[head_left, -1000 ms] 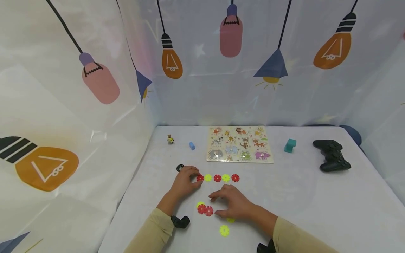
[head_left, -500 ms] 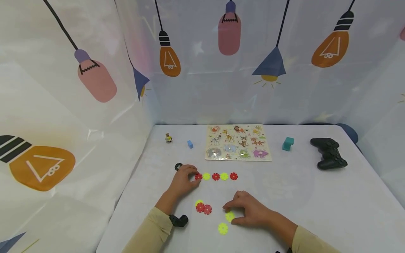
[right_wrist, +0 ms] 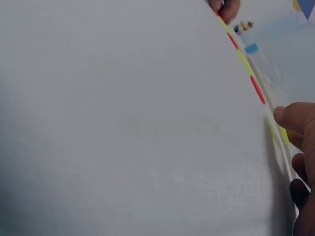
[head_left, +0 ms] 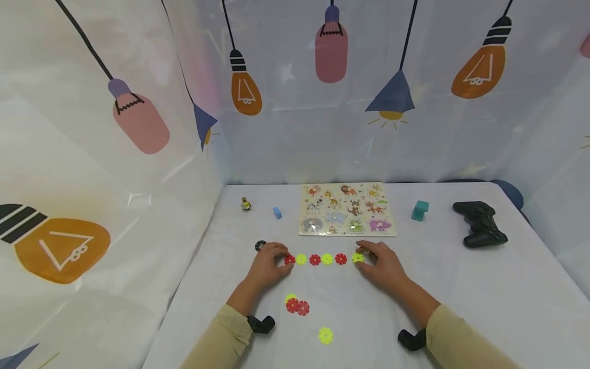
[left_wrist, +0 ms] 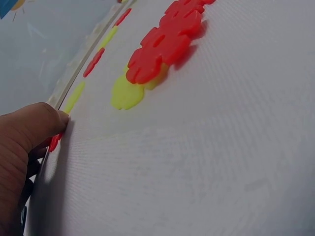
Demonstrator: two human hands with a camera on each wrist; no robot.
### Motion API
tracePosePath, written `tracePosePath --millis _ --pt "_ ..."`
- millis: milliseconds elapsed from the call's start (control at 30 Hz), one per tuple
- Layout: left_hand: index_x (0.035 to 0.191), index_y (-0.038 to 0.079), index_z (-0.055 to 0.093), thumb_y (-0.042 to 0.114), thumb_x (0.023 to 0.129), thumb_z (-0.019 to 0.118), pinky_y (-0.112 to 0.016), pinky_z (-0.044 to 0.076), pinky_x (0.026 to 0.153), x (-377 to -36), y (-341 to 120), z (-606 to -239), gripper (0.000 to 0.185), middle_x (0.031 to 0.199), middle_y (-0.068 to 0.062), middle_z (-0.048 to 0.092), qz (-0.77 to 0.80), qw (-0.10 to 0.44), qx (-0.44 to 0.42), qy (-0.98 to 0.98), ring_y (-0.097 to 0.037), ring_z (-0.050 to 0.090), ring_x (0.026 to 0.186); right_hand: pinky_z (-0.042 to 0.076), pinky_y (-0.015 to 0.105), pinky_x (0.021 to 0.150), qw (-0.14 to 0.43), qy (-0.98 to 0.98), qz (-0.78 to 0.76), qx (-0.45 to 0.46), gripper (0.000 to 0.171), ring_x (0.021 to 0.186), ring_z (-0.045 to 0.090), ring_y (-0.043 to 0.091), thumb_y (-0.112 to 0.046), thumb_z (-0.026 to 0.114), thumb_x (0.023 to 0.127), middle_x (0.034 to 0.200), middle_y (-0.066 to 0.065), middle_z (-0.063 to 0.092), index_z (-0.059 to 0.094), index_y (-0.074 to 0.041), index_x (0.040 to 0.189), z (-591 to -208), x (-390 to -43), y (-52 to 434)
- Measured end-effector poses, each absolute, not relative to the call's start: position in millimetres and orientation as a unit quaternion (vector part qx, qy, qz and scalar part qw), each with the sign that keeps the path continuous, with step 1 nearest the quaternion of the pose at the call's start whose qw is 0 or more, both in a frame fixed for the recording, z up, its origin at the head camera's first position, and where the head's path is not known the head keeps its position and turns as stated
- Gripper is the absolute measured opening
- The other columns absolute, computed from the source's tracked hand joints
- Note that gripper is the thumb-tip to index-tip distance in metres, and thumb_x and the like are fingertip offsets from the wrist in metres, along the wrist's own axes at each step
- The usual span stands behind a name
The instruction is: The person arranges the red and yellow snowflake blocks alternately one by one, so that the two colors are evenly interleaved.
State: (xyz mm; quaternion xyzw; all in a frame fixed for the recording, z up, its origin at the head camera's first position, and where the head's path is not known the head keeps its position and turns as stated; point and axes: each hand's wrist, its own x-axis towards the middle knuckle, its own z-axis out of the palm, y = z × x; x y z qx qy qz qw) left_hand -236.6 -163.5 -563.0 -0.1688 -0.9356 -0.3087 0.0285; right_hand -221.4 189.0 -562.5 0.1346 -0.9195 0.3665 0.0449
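change: since half a second ago the right hand [head_left: 384, 266] has gone from the near yellow discs up to the right end of the row, and a yellow disc [head_left: 357, 258] now lies there that was not in the row before; one yellow disc fewer lies near the front edge.
right hand: fingers curled, tips pinching the yellow disc at the row's right end, just beside the red disc [head_left: 340, 259]; the right wrist view shows the thumb [right_wrist: 295, 118] against the disc's edge, blurred, so it seems a pinch.
left hand: the left hand [head_left: 267, 264] rests at the row's left end, fingers curled, tips on the end red disc [head_left: 289, 260]; the left wrist view shows a fingertip [left_wrist: 42, 123] touching it.
row: six discs on the table [head_left: 461, 287], alternating red and yellow, between the two hands.
spare discs: two red discs [head_left: 297, 306] overlapping a yellow one, near the left forearm; a lone yellow disc [head_left: 325, 335] nearer the front edge.
black disc: a black disc [head_left: 260, 245] just beyond the left hand.
far side: an animal puzzle board [head_left: 346, 209], a blue block [head_left: 277, 212], a small figure [head_left: 246, 204], a teal block [head_left: 420, 210] and a black game controller [head_left: 480, 223].
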Motion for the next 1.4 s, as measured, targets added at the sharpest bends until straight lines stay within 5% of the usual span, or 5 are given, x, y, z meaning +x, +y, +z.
tracePosePath --millis 467,900,1400 --pt "0.106 0.016 0.072 0.033 0.082 0.080 -0.041 0.044 0.101 -238 -164 -568 0.030 0.119 0.004 0.061 -0.304 0.033 -0.163 -0.938 -0.018 0.051 0.118 0.048 0.034 0.075 0.048 -0.912 0.374 0.159 0.052 0.089 0.050 0.013 -0.029 0.085 0.078 0.106 -0.010 0.066 0.066 -0.021 0.125 -565 -226 178" --pt "0.105 0.015 0.073 0.033 0.082 0.080 -0.041 0.043 0.102 -240 -164 -566 0.030 0.117 0.004 0.063 -0.306 0.036 -0.162 -0.937 -0.018 0.052 0.118 0.049 0.027 0.085 -0.035 -0.836 0.398 0.377 0.054 0.097 0.054 0.006 -0.035 0.085 0.077 0.110 -0.015 0.063 0.065 -0.021 0.125 -568 -173 98" --pt "0.105 0.014 0.073 0.033 0.082 0.080 -0.042 0.043 0.102 -239 -165 -567 0.031 0.117 0.003 0.063 -0.305 0.041 -0.167 -0.937 -0.019 0.052 0.119 0.048 0.025 0.081 -0.021 -0.846 0.352 0.399 0.044 0.089 0.052 -0.001 -0.034 0.082 0.080 0.097 -0.020 0.062 0.067 -0.024 0.120 -572 -172 77"
